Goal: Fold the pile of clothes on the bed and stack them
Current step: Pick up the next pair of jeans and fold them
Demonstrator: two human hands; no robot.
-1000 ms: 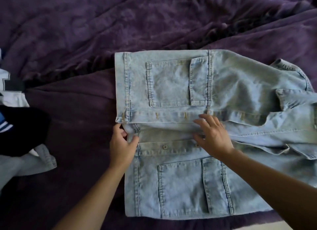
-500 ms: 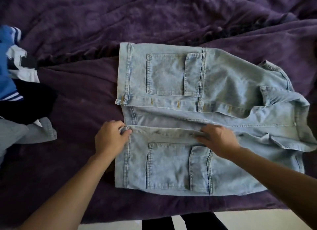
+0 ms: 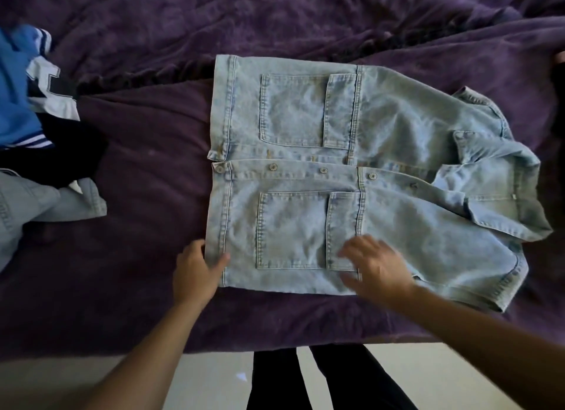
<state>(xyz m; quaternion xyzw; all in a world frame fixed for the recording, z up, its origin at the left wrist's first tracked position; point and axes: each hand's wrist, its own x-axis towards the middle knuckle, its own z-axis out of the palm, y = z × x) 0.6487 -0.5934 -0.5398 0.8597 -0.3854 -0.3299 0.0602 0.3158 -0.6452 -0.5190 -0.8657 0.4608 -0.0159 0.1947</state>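
A light blue denim jacket (image 3: 382,134) lay flat in the middle of the frame on the purple bed cover (image 3: 153,195). The left hand (image 3: 195,269) pinched its lower left hem, thumb on top. The blurred right hand (image 3: 379,269) lay on the jacket with its grip open and fingers spread.

The near front panel of the jacket (image 3: 406,226) has been laid flat, so its button edge (image 3: 323,170) is now set against the far panel, where a gap was seen before. The left hand (image 3: 195,272) has been brought from that edge to the near hem corner, which is gripped with the thumb on top. The right hand (image 3: 379,269) has been moved onto the near pocket (image 3: 290,229); being blurred, it appears flat with fingers spread.
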